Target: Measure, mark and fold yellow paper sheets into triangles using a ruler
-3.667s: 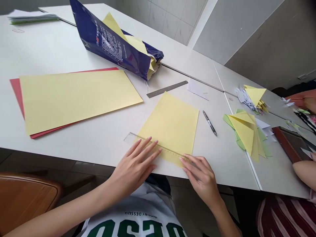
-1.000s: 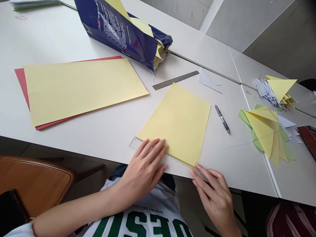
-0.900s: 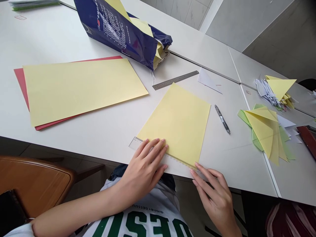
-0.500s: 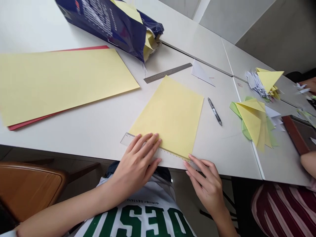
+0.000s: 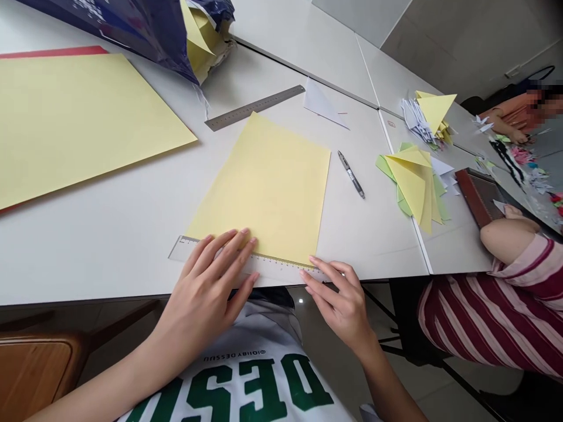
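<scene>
A yellow sheet of paper (image 5: 272,187) lies on the white table in front of me. Along its near edge runs a clear plastic ruler (image 5: 281,266), partly covered by my hands. My left hand (image 5: 215,275) rests on the ruler and the paper's near edge, fingers stretched out. At the ruler's right end, beside the paper's near right corner, is my right hand (image 5: 338,293); its fingertips touch there with thumb and fingers a little apart. A black pen (image 5: 350,174) lies to the right of the sheet, and a metal ruler (image 5: 255,108) lies beyond its far left corner.
Large yellow sheets (image 5: 83,123) over red ones fill the left. Behind them lies a dark blue package (image 5: 149,35) holding yellow paper. Folded yellow and green papers (image 5: 413,181) sit to the right, near a person in a striped sleeve (image 5: 536,269). A white paper triangle (image 5: 323,102) lies at the back.
The whole view has shifted to the right, so the table's things appear further left. Both hands stay at the ruler along the sheet's near edge.
</scene>
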`<state>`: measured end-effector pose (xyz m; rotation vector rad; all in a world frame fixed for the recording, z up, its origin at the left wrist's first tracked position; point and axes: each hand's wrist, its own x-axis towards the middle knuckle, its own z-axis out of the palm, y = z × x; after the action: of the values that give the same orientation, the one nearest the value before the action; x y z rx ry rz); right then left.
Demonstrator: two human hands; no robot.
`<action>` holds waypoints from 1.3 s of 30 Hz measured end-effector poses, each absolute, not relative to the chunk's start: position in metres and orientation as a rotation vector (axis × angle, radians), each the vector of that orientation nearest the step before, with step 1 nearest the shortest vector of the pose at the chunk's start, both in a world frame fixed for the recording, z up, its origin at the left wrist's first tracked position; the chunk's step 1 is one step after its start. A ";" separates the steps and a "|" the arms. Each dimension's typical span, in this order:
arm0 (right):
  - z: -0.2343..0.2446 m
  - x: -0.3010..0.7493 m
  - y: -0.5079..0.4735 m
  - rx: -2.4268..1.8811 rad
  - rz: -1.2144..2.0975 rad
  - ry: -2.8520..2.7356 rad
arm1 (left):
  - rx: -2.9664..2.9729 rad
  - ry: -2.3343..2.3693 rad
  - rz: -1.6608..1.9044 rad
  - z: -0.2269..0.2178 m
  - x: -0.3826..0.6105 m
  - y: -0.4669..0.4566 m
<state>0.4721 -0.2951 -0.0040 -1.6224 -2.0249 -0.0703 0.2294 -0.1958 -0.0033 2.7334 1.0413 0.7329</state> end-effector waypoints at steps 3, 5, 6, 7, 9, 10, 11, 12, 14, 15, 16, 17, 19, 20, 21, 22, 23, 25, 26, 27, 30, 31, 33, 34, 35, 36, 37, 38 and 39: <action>-0.004 0.473 -0.294 -1.601 -0.048 -2.017 | 2.713 1.040 0.736 -0.004 0.230 -0.194; -0.004 0.473 -0.293 -1.606 -0.034 -2.010 | 2.703 1.038 0.743 -0.006 0.230 -0.193; -0.004 0.472 -0.293 -1.611 -0.030 -2.006 | 2.701 1.036 0.745 -0.006 0.230 -0.193; -0.004 0.472 -0.293 -1.614 -0.029 -2.002 | 2.702 1.032 0.748 -0.007 0.230 -0.192; -0.005 0.472 -0.293 -1.616 -0.035 -1.995 | 2.710 1.028 0.746 -0.007 0.230 -0.192; -0.005 0.471 -0.293 -1.614 -0.039 -1.994 | 2.715 1.028 0.744 -0.007 0.230 -0.192; -0.005 0.471 -0.294 -1.611 -0.040 -1.995 | 2.718 1.027 0.739 -0.008 0.230 -0.192; -0.005 0.471 -0.294 -1.605 -0.038 -1.995 | 2.721 1.028 0.740 -0.008 0.230 -0.192; -0.006 0.470 -0.295 -1.598 -0.025 -1.994 | 2.728 1.026 0.751 -0.008 0.231 -0.192; -0.006 0.470 -0.296 -1.600 -0.017 -1.989 | 2.733 1.024 0.751 -0.008 0.231 -0.192; -0.007 0.469 -0.296 -1.604 -0.011 -1.981 | 2.739 1.022 0.751 -0.008 0.231 -0.192; -0.007 0.468 -0.296 -1.610 -0.009 -1.973 | 2.744 1.023 0.754 -0.007 0.231 -0.192; -0.007 0.467 -0.297 -1.617 -0.008 -1.959 | 2.744 1.033 0.731 -0.006 0.231 -0.192; -0.007 0.466 -0.297 -1.618 -0.008 -1.953 | 2.736 1.042 0.702 -0.006 0.230 -0.192; -0.006 0.466 -0.297 -1.617 -0.007 -1.947 | 2.728 1.050 0.685 -0.005 0.230 -0.192; -0.006 0.465 -0.297 -1.615 -0.005 -1.943 | 2.723 1.053 0.681 -0.005 0.230 -0.192; -0.006 0.465 -0.297 -1.614 -0.003 -1.941 | 2.720 1.053 0.681 -0.006 0.230 -0.192; -0.006 0.465 -0.297 -1.617 0.004 -1.940 | 2.724 1.043 0.722 -0.007 0.229 -0.192; -0.006 0.465 -0.297 -1.621 0.008 -1.941 | 2.727 1.037 0.737 -0.008 0.229 -0.191; -0.006 0.464 -0.297 -1.623 0.010 -1.942 | 2.729 1.032 0.745 -0.008 0.229 -0.191; -0.006 0.464 -0.298 -1.616 0.016 -1.943 | 2.731 1.026 0.732 -0.009 0.230 -0.191; -0.006 0.464 -0.298 -1.613 0.018 -1.944 | 2.732 1.025 0.731 -0.009 0.230 -0.191; -0.006 0.464 -0.298 -1.614 0.021 -1.946 | 2.733 1.028 0.734 -0.009 0.230 -0.191; -0.006 0.465 -0.298 -1.617 0.021 -1.945 | 2.733 1.031 0.733 -0.008 0.230 -0.192; -0.007 0.465 -0.298 -1.623 0.021 -1.945 | 2.733 1.033 0.733 -0.008 0.230 -0.192; -0.007 0.465 -0.298 -1.628 0.020 -1.945 | 2.732 1.036 0.735 -0.008 0.230 -0.192; -0.008 0.464 -0.298 -1.631 0.020 -1.945 | 2.732 1.035 0.737 -0.009 0.230 -0.192; -0.008 0.464 -0.298 -1.631 0.020 -1.947 | 2.733 1.034 0.746 -0.009 0.230 -0.191; -0.007 0.464 -0.299 -1.629 0.023 -1.952 | 2.734 1.033 0.746 -0.010 0.229 -0.191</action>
<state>0.4643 -0.2986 -0.0073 -1.6289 -1.9524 0.0225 0.2292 -0.1912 -0.0095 2.7344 1.0326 0.7455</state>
